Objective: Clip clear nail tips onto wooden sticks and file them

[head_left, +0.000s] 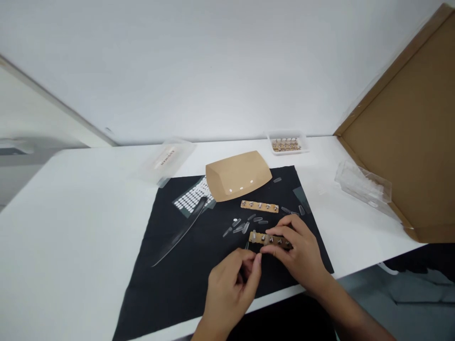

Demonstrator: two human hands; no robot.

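A tan strip (270,239) studded with small metal pegs is pinched in the closed grip of the right hand (298,253) over the black mat (177,279) on the tabletop (71,227). The left hand (231,284) is curled just beside it, fingertips pressed together; what they hold cannot be told.

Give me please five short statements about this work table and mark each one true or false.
1. The right hand holds a wooden strip with metal studs on the black mat. True.
2. The second studded strip lies inside the paper tray. False: it lies on the mat, in front of the tray.
3. The left hand is near the end of the held strip, fingertips pinched together. True; what it pinches is too small to tell.
4. The small clear pieces are stacked in one pile. False: they lie scattered between the two strips.
5. A sheet of white dots lies to the left of the paper tray. True.
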